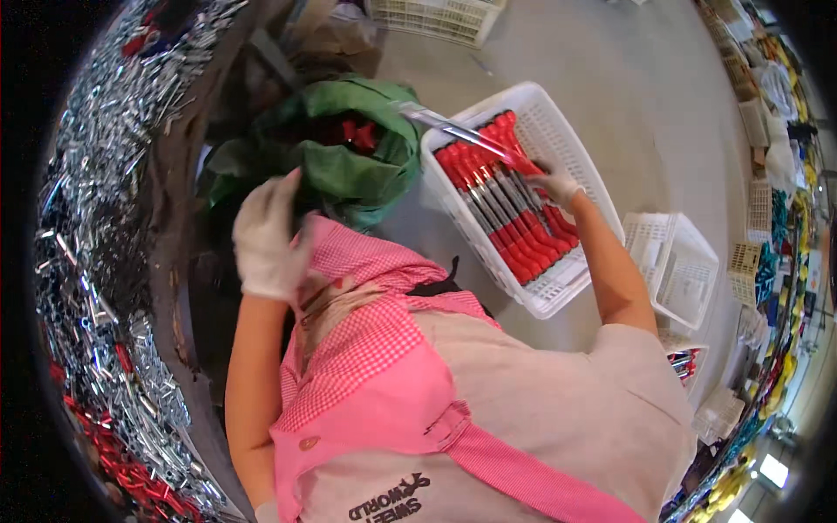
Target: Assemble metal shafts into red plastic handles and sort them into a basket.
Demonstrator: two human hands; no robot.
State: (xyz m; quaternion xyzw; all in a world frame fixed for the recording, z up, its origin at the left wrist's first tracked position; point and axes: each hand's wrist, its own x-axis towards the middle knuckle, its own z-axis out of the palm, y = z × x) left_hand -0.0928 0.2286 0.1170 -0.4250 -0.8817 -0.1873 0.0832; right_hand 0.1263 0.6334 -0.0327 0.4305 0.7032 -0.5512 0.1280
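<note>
My right hand, in a white glove, grips the red end of a long tool with a shiny metal shaft. Its exact kind does not show. The shaft slants up and left over a white plastic crate. Inside the crate, similar red-and-metal tools lie side by side in a tight row. Off to the left, my gloved left hand is raised near a green sack, slightly blurred, its fingers apart and nothing visible in them. Some red pieces show in the sack's mouth.
Along the left runs a workbench heaped with small metal parts and red pieces. An off-white crate stands at the far side. More white baskets sit on the right, before shelves of coloured goods.
</note>
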